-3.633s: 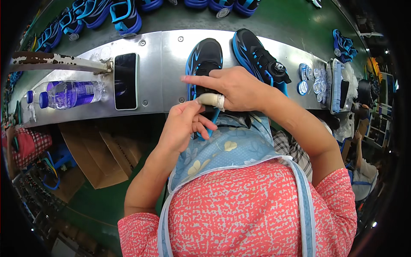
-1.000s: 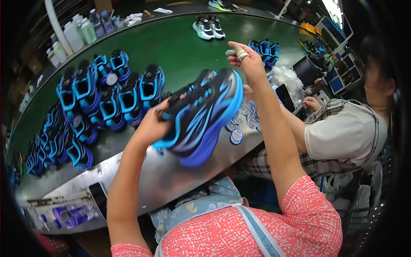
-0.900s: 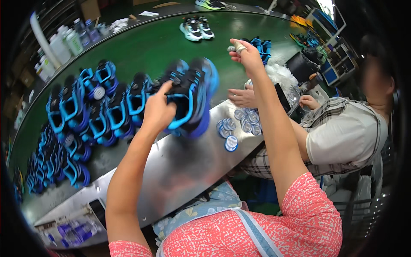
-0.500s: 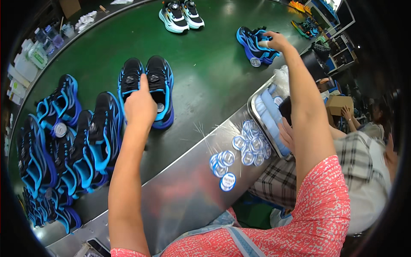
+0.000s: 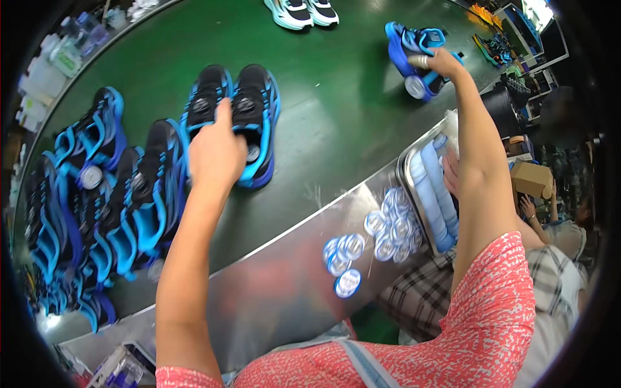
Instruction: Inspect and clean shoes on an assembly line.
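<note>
On the green table stands a pair of black-and-blue sneakers [image 5: 259, 90], toes pointing away from me. My left hand [image 5: 217, 152] is closed over their heel end, its index finger stretched along between the two shoes. Its thumb and other fingers are partly hidden at the collar. Far to the right, my right hand [image 5: 441, 63] grips another blue sneaker pair [image 5: 404, 48] at the collar, with white bands on a finger. A round silver-and-white tag [image 5: 414, 87] shows on that pair. Several similar sneakers [image 5: 145, 213] stand crowded together left of my left hand.
Several round blue-and-white tags [image 5: 391, 226] lie on the metal ledge [image 5: 278, 271] before me. Beside them sits a metal tray with folded blue cloth [image 5: 430, 187]. White-and-black sneakers [image 5: 294, 14] stand at the back; bottles [image 5: 68, 61] line the far left. A co-worker in plaid sits at right.
My view has swung slightly, so most things sit further right or higher. The sneaker pair at my right hand has turned and tilted. My left hand stays on its pair.
</note>
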